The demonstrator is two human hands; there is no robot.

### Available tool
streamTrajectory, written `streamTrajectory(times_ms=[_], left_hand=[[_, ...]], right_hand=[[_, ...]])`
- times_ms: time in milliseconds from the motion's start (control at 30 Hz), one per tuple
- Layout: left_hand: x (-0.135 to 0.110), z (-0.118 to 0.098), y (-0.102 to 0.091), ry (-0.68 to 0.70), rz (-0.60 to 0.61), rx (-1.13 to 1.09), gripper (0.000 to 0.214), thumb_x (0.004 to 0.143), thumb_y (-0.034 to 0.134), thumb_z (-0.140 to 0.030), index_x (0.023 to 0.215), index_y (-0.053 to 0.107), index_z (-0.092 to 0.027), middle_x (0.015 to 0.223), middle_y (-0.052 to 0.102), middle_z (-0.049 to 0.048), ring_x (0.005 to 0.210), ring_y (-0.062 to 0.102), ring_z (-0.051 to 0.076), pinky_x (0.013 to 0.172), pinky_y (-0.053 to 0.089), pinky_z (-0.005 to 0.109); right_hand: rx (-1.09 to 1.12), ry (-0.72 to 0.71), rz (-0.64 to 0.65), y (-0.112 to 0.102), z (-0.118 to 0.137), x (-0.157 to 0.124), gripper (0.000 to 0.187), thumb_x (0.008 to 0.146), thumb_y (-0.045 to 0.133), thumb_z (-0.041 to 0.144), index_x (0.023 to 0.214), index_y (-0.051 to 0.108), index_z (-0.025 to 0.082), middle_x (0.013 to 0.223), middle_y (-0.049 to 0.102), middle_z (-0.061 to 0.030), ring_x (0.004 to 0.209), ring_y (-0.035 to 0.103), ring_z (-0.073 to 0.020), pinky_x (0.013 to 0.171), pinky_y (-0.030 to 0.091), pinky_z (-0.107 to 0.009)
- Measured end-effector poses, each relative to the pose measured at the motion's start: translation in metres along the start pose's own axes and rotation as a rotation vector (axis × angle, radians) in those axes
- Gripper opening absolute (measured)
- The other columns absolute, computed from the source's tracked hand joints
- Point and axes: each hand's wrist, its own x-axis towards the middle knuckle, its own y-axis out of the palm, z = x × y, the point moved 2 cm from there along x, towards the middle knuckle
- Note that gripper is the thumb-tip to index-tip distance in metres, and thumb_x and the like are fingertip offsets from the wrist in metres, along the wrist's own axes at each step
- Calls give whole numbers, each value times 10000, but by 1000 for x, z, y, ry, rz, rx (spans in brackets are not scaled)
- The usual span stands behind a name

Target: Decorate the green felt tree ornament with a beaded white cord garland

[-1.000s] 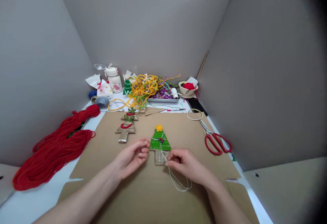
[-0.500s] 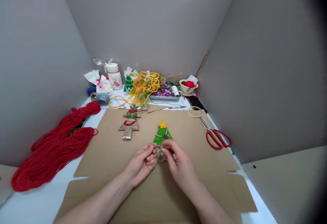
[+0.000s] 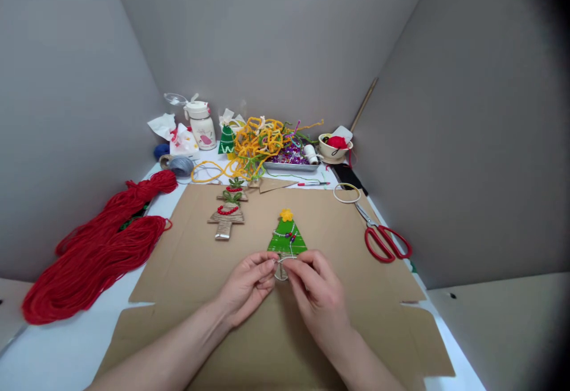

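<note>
A green paper Christmas tree (image 3: 287,238) with a yellow flower on top and a bead string across it lies on the brown cardboard sheet (image 3: 338,242). My left hand (image 3: 249,287) and my right hand (image 3: 314,293) meet at the tree's trunk, fingertips pinched together. Between them they hold a thin white cord (image 3: 280,272) looped at the base of the tree. Both hands rest low over the cardboard.
Two twine-wrapped trees (image 3: 225,217) lie to the left on the cardboard. Red yarn skeins (image 3: 95,248) lie far left, red scissors (image 3: 385,241) and a tape ring (image 3: 346,192) on the right. At the back are a yarn tangle (image 3: 256,144), a bead tray (image 3: 289,162), a bowl (image 3: 335,147) and a bottle (image 3: 201,125).
A second ago my hands were apart, the right one trailing a long loop of cord below the tree. They have come together at the trunk and the cord is drawn into a small loop.
</note>
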Motion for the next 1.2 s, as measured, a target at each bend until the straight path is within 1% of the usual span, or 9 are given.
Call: streamTrajectory(times_ms=[133, 267, 500, 800, 900, 1000, 1100, 1200], left_hand=[[-1, 0, 1, 1, 0, 29, 115, 710, 719, -109, 817, 682, -87, 651, 496, -17, 513, 315, 4, 468, 273, 125], [-1, 0, 3, 9, -5, 55, 120, 691, 735, -112, 798, 685, -94, 668, 513, -16, 514, 317, 3, 472, 278, 124], [-2, -1, 6, 17, -17, 84, 135, 670, 754, -130, 782, 685, -100, 639, 502, -27, 507, 316, 4, 469, 270, 126], [-3, 1, 4, 16, -49, 87, 161, 644, 772, -133, 771, 676, -107, 645, 530, -21, 509, 347, 11, 484, 290, 135], [-4, 1, 5, 4, -52, 93, 169, 643, 771, -131, 784, 681, -112, 682, 559, -7, 520, 373, 14, 504, 315, 140], [-5, 0, 5, -1, -47, 115, 149, 661, 761, -139, 784, 683, -113, 728, 592, 13, 539, 410, 19, 534, 340, 148], [-6, 1, 5, 6, -27, 143, 120, 683, 747, -160, 776, 681, -123, 764, 622, 34, 592, 481, 45, 576, 367, 165], [-7, 3, 5, -13, 4, 182, 115, 692, 742, -186, 767, 683, -124, 771, 637, 53, 700, 559, 104, 662, 408, 209]], right_hand=[[-17, -5, 9, -1, 2, 0, 183, 870, 504, 84, 971, 631, 168, 826, 508, -59, 771, 501, -142, 667, 453, -257], [-29, -3, 20, -2, 2, 0, 176, 874, 500, 88, 963, 632, 163, 822, 508, -60, 773, 494, -145, 672, 448, -263], [-43, -9, 32, -3, 2, 0, 169, 879, 494, 96, 945, 630, 171, 817, 509, -56, 774, 490, -146, 670, 439, -260], [-33, 45, 73, 0, 1, -3, 171, 897, 471, 131, 933, 629, 185, 814, 518, -56, 783, 497, -157, 684, 436, -279], [12, 94, 91, 3, -2, -5, 166, 905, 467, 150, 953, 619, 195, 841, 532, -57, 799, 511, -158, 703, 440, -282], [99, 174, 104, 6, -5, -7, 146, 906, 468, 166, 969, 596, 199, 883, 551, -54, 827, 527, -155, 728, 443, -278], [189, 308, 105, 9, -8, -9, 75, 865, 536, 179, 929, 573, 192, 819, 555, -24, 756, 531, -136, 671, 434, -245], [330, 480, 147, 15, -11, -11, 142, 796, 611, 168, 923, 551, 192, 762, 552, 11, 702, 535, -118, 641, 436, -221]])
